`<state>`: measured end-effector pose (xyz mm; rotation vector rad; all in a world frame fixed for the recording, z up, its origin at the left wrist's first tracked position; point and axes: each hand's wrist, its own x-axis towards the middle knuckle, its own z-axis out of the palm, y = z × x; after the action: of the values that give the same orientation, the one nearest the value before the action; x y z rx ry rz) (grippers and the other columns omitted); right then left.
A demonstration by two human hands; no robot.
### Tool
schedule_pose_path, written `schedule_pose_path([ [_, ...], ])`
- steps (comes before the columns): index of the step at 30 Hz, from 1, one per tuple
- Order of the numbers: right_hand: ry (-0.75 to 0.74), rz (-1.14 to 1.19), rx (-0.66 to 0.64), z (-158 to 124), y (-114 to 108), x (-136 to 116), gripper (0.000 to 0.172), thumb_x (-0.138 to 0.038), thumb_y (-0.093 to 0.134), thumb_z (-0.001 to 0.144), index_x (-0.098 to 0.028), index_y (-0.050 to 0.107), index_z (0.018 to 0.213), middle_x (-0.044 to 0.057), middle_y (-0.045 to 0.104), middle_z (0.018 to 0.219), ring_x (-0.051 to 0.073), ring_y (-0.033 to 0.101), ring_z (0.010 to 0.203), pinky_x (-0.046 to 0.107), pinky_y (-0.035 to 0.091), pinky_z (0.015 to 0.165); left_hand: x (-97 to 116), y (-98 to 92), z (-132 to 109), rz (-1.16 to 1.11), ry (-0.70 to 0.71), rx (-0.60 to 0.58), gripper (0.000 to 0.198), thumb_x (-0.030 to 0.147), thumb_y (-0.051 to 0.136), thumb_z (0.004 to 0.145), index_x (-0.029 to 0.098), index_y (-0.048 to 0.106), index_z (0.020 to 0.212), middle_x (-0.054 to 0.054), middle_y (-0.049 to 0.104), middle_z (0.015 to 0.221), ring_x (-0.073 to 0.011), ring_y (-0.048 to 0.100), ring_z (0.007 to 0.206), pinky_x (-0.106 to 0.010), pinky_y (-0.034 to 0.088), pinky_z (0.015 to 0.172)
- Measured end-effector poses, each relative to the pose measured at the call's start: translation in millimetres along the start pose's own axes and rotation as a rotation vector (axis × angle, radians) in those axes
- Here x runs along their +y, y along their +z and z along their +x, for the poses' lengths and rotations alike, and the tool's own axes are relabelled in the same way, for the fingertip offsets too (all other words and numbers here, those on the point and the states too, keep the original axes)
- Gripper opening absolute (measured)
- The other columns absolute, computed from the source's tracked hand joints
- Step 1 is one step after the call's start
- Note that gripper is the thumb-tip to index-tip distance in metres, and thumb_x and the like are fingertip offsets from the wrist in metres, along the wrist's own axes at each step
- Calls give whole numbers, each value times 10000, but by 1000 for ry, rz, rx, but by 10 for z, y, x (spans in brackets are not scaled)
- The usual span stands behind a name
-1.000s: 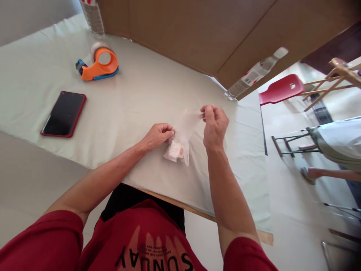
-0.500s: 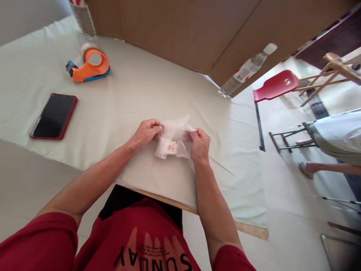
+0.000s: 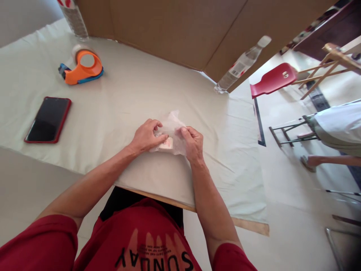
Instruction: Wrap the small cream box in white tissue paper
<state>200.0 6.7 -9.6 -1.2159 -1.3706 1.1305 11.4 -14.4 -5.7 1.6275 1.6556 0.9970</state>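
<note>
A small pale box with red print (image 3: 167, 143) lies on the cloth in front of me, partly covered by a translucent white wrapping sheet (image 3: 173, 126). My left hand (image 3: 148, 137) rests at the box's left side, its thumb pressing on the box and its fingers curled over the sheet. Between thumb and fingers, my right hand (image 3: 193, 143) pinches the right part of the sheet. Whether the sheet is bubble wrap or thin foam, I cannot tell.
An orange tape dispenser (image 3: 84, 69) and a phone in a red case (image 3: 48, 120) lie to the left. A brown cardboard panel (image 3: 158, 30) stands behind, with plastic bottles (image 3: 239, 67) at its ends. Beyond the table's right edge are a red chair (image 3: 275, 81) and a seated person (image 3: 338, 131).
My left hand has shifted from the sheet's upper left edge down onto the box, thumb now on it. My right hand has moved slightly left, and the raised sheet has sunk over the box.
</note>
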Motion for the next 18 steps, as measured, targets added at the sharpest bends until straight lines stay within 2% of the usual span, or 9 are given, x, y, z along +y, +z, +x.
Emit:
schedule_pose_path([
  [2, -18, 20, 17, -9, 13, -10, 290, -469, 644, 837, -207, 698, 725, -9, 663, 700, 132, 563, 636, 271, 451, 621, -19, -20, 20, -37, -41, 14, 187, 333, 624, 716, 189, 648, 832, -1, 620, 778, -141, 526, 680, -286, 431, 669],
  [4, 4, 50, 91, 12, 9, 10, 275, -448, 637, 824, -206, 693, 705, 2, 681, 702, 140, 585, 644, 279, 474, 627, -44, -67, 45, -107, -84, 54, 104, 267, 553, 718, 187, 616, 738, 11, 592, 680, -135, 518, 641, -277, 415, 632],
  [7, 132, 115, 212, 88, -34, 87, 267, -401, 605, 795, -205, 644, 617, 18, 667, 629, 147, 567, 563, 285, 464, 533, -81, -152, 89, -288, -219, 126, 63, 247, 538, 683, 190, 564, 679, 16, 556, 608, -125, 493, 566, -262, 389, 548],
  [11, 241, 126, 249, 174, -117, 179, 262, -374, 591, 759, -217, 579, 550, 30, 652, 585, 163, 544, 496, 309, 453, 450, -120, -226, 141, -561, -413, 91, 73, 253, 535, 663, 198, 501, 631, -15, 580, 609, -129, 511, 517, -252, 361, 464],
  [15, 212, 63, 204, 191, -169, 237, 299, -467, 597, 797, -217, 592, 634, -8, 573, 525, 159, 546, 483, 298, 460, 461, -135, -237, 152, -540, -410, 94, 93, 279, 563, 674, 202, 510, 672, -17, 575, 635, -131, 504, 499, -257, 362, 443],
  [18, 146, 8, 211, 199, -207, 276, 287, -495, 631, 794, -207, 622, 797, -18, 606, 618, 148, 573, 534, 277, 472, 496, -129, -229, 140, -449, -355, 108, 157, 341, 597, 717, 199, 544, 759, -14, 581, 664, -136, 508, 530, -261, 388, 462],
])
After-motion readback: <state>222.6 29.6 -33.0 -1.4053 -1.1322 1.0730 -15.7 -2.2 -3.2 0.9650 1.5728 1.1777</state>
